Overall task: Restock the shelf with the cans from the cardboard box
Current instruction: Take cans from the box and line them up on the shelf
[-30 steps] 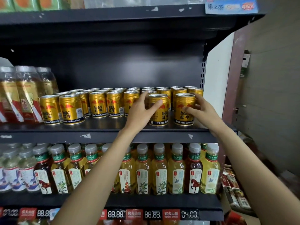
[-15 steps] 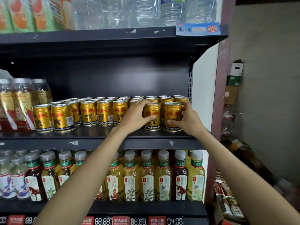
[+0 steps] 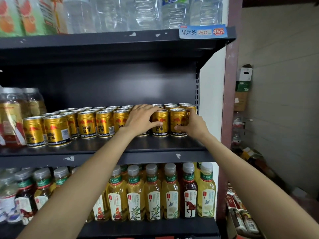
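Gold Red Bull cans stand in rows on the middle black shelf [image 3: 155, 145]. My left hand [image 3: 141, 119] is wrapped around one front can [image 3: 161, 125], thumb on its face and fingers over its left side. My right hand [image 3: 193, 125] grips the rightmost front can [image 3: 178, 120] from its right side, thumb across the lower label. Both cans stand upright on the shelf, side by side, level with the front row. More cans [image 3: 86, 124] fill the row to the left. The cardboard box is out of view.
Tea bottles [image 3: 152, 192] fill the shelf below. Clear water bottles [image 3: 120, 12] stand on the top shelf above a blue price tag [image 3: 202, 31]. Amber bottles [image 3: 12, 116] sit at the left of the can shelf. Stacked boxes [image 3: 244, 80] stand against the right wall.
Both hands have pushed the two cans deeper onto the shelf, in line with the front row. The camera has tilted up, showing more of the top shelf.
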Demonstrator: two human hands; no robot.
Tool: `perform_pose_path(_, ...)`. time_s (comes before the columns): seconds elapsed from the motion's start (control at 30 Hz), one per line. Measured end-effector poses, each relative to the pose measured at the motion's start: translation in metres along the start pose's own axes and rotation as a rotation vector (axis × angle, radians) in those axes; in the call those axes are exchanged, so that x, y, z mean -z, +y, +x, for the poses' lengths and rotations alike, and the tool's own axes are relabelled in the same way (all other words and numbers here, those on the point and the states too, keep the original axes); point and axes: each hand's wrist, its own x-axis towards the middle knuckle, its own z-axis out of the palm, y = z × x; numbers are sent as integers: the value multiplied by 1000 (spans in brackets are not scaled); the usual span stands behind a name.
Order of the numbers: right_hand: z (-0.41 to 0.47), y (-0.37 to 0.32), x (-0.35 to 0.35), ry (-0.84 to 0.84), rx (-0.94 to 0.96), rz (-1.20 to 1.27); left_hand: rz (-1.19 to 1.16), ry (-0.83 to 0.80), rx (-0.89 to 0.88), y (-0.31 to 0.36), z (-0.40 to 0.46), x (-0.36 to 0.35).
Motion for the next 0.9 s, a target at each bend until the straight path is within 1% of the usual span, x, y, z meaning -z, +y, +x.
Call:
perform_pose_path(0.13,6,-1,-7,1,-9,-35,-48,10,10,-5,1,-3)
perform_pose_path(0.3,5,0,-3,-107,50,-40,-189,50,46,-13,-1,-11)
perform_pose_path(0.4,4,6,3,-134,36,17,-207,63,43,-15,-3,-18)
perform_pose_path(0.5,5,7,2,-119,22,65,-189,75,39,-17,-2,-21)
perform_pose_path(0.63,7,3,-4,-59,20,55,-178,68,59,-17,0,-23)
perform_pose_path(0.9,10,3,-11,-11,-11,17,-160,88,67,-15,1,-24)
